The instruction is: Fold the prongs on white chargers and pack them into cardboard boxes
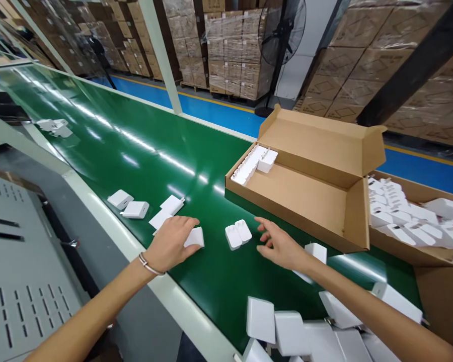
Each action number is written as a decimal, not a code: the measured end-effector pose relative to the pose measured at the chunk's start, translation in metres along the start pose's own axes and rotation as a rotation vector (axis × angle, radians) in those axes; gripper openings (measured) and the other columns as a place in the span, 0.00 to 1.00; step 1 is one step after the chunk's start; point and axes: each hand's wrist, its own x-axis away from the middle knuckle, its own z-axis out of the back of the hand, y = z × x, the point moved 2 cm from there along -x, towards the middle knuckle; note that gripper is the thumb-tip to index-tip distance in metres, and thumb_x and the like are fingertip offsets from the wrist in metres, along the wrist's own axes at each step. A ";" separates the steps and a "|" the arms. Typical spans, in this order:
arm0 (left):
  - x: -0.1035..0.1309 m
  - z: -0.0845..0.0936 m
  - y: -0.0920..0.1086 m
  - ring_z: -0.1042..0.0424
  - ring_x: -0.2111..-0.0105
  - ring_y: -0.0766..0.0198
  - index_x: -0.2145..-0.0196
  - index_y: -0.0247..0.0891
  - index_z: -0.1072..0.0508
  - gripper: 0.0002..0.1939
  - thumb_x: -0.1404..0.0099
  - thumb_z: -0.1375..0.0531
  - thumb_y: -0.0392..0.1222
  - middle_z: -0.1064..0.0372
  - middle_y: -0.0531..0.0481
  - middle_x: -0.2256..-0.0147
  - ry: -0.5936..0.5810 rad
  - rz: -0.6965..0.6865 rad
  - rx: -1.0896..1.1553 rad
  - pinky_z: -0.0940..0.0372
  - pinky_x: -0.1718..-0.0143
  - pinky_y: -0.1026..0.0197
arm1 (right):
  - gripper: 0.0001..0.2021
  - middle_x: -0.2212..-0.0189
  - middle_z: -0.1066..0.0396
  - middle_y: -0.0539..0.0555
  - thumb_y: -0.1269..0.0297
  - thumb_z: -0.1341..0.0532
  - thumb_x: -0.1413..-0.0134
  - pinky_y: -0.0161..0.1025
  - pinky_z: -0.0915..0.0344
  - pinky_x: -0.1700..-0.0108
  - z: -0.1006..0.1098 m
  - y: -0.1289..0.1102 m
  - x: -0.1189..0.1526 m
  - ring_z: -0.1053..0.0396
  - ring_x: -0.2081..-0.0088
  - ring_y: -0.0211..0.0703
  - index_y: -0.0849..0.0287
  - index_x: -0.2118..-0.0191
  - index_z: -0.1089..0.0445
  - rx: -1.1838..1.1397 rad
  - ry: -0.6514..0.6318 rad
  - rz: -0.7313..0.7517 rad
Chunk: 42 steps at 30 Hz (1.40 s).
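My left hand point(173, 241), with a bracelet at the wrist, is closed around a white charger point(195, 237) over the green belt. My right hand point(275, 244) has its fingers apart and curved, with nothing between them. Between the hands, two white pieces point(238, 234) stand side by side on the belt. Two white chargers point(167, 211) lie just beyond my left hand, and another pair point(128, 203) is farther left. Past my right hand is an open cardboard box point(313, 196), with a row of white chargers point(251, 163) along its left end.
Several loose white chargers point(290, 332) lie at the bottom right, partly under my right forearm. A second box point(434, 261) full of white pieces stands at the right. A few more chargers point(55, 127) lie far left. The belt's pale rail point(196, 311) runs along the near side.
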 end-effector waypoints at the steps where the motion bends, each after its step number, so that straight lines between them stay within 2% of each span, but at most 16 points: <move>1: 0.004 -0.002 0.000 0.36 0.59 0.48 0.55 0.37 0.37 0.23 0.50 0.40 0.41 0.35 0.42 0.59 -0.026 0.007 -0.049 0.43 0.58 0.47 | 0.35 0.54 0.45 0.58 0.64 0.43 0.54 0.38 0.36 0.67 -0.002 -0.004 0.009 0.39 0.64 0.40 0.54 0.41 0.59 0.026 -0.025 -0.028; 4: 0.006 -0.010 0.009 0.34 0.62 0.46 0.53 0.35 0.37 0.26 0.52 0.42 0.36 0.34 0.38 0.61 -0.053 0.023 -0.050 0.43 0.59 0.46 | 0.45 0.50 0.49 0.60 0.54 0.39 0.59 0.44 0.37 0.64 -0.016 -0.021 0.021 0.39 0.59 0.47 0.52 0.39 0.66 0.201 -0.015 -0.073; 6: 0.001 -0.011 0.017 0.33 0.63 0.48 0.52 0.33 0.39 0.25 0.49 0.44 0.39 0.33 0.38 0.62 -0.003 0.130 0.128 0.41 0.61 0.47 | 0.48 0.47 0.52 0.62 0.48 0.39 0.62 0.49 0.40 0.61 -0.026 -0.031 0.018 0.42 0.54 0.55 0.51 0.39 0.67 0.360 0.063 -0.092; 8: -0.005 -0.009 0.024 0.31 0.66 0.51 0.52 0.33 0.40 0.24 0.46 0.46 0.46 0.33 0.41 0.65 -0.037 0.327 0.545 0.38 0.64 0.49 | 0.47 0.47 0.52 0.62 0.47 0.40 0.61 0.52 0.42 0.59 -0.031 -0.037 0.014 0.45 0.52 0.59 0.51 0.39 0.67 0.471 0.145 -0.103; 11: -0.009 -0.011 0.037 0.29 0.71 0.57 0.58 0.33 0.37 0.21 0.42 0.49 0.52 0.32 0.45 0.69 -0.317 0.650 1.314 0.34 0.67 0.53 | 0.39 0.52 0.44 0.61 0.55 0.44 0.55 0.48 0.41 0.61 -0.032 -0.040 0.008 0.43 0.55 0.54 0.54 0.39 0.66 0.507 0.185 -0.088; 13: -0.011 -0.013 0.044 0.29 0.73 0.59 0.62 0.32 0.36 0.19 0.42 0.48 0.52 0.32 0.46 0.71 -0.448 0.781 1.575 0.33 0.68 0.55 | 0.37 0.55 0.42 0.60 0.61 0.47 0.53 0.45 0.40 0.63 -0.028 -0.040 0.005 0.42 0.56 0.52 0.56 0.39 0.66 0.497 0.204 -0.077; 16: -0.016 -0.019 0.049 0.30 0.77 0.62 0.63 0.31 0.36 0.18 0.43 0.47 0.51 0.32 0.46 0.74 -0.492 0.883 1.607 0.32 0.70 0.58 | 0.37 0.54 0.42 0.60 0.63 0.46 0.53 0.45 0.40 0.61 -0.020 -0.038 0.002 0.43 0.55 0.51 0.57 0.39 0.67 0.479 0.250 -0.068; 20: -0.024 -0.024 0.059 0.30 0.78 0.63 0.63 0.30 0.37 0.22 0.41 0.49 0.55 0.31 0.43 0.73 -0.482 0.991 1.519 0.32 0.70 0.59 | 0.44 0.51 0.44 0.60 0.56 0.40 0.57 0.45 0.41 0.57 -0.014 -0.026 0.000 0.43 0.53 0.51 0.58 0.39 0.67 0.347 0.167 -0.042; 24: -0.030 -0.023 0.077 0.28 0.71 0.59 0.61 0.28 0.35 0.29 0.42 0.52 0.61 0.31 0.36 0.66 -0.517 0.937 1.515 0.32 0.67 0.59 | 0.41 0.51 0.43 0.58 0.50 0.37 0.61 0.46 0.42 0.53 -0.011 -0.011 0.005 0.43 0.51 0.50 0.58 0.42 0.55 0.301 0.176 -0.021; 27: -0.029 -0.023 0.086 0.28 0.66 0.56 0.58 0.29 0.37 0.30 0.43 0.52 0.62 0.32 0.34 0.63 -0.536 0.906 1.550 0.33 0.64 0.58 | 0.42 0.50 0.43 0.58 0.49 0.37 0.61 0.46 0.43 0.52 -0.012 -0.010 0.016 0.44 0.49 0.50 0.56 0.42 0.56 0.280 0.214 -0.017; 31: -0.017 -0.026 0.082 0.28 0.69 0.56 0.52 0.28 0.44 0.33 0.44 0.49 0.61 0.36 0.30 0.57 -0.486 0.970 1.549 0.32 0.66 0.56 | 0.54 0.40 0.67 0.62 0.40 0.38 0.67 0.56 0.52 0.47 -0.024 -0.021 0.034 0.61 0.41 0.58 0.55 0.39 0.68 0.344 0.304 -0.019; 33: -0.009 -0.027 0.075 0.29 0.72 0.59 0.50 0.31 0.46 0.33 0.44 0.48 0.60 0.39 0.31 0.55 -0.439 0.929 1.481 0.32 0.69 0.55 | 0.54 0.40 0.76 0.62 0.41 0.37 0.68 0.60 0.58 0.46 -0.031 -0.027 0.036 0.67 0.41 0.63 0.54 0.39 0.67 0.387 0.360 -0.032; 35: 0.000 -0.028 0.069 0.30 0.72 0.61 0.49 0.34 0.46 0.33 0.45 0.48 0.59 0.40 0.35 0.54 -0.397 0.786 1.314 0.32 0.71 0.54 | 0.48 0.40 0.74 0.60 0.49 0.37 0.64 0.59 0.58 0.46 -0.034 -0.030 0.032 0.66 0.41 0.62 0.53 0.39 0.63 0.356 0.391 -0.035; 37: 0.007 -0.025 0.067 0.31 0.66 0.57 0.46 0.36 0.47 0.34 0.46 0.45 0.57 0.42 0.36 0.52 -0.293 0.527 1.073 0.33 0.67 0.51 | 0.41 0.41 0.64 0.60 0.56 0.40 0.58 0.54 0.53 0.47 -0.031 -0.035 0.025 0.58 0.42 0.57 0.53 0.40 0.62 0.167 0.354 -0.047; 40: 0.012 -0.015 0.075 0.45 0.48 0.48 0.43 0.40 0.53 0.42 0.51 0.38 0.50 0.52 0.39 0.45 0.026 0.148 0.718 0.45 0.50 0.43 | 0.28 0.47 0.46 0.60 0.56 0.58 0.44 0.48 0.42 0.54 -0.025 -0.051 0.017 0.42 0.49 0.49 0.57 0.39 0.66 -0.386 0.144 -0.110; 42: 0.012 -0.007 0.084 0.52 0.44 0.47 0.42 0.41 0.57 0.46 0.52 0.37 0.45 0.53 0.41 0.44 0.258 0.047 0.617 0.51 0.46 0.42 | 0.26 0.49 0.42 0.60 0.57 0.72 0.42 0.47 0.39 0.59 -0.025 -0.069 0.017 0.38 0.53 0.48 0.59 0.40 0.63 -0.704 0.007 -0.109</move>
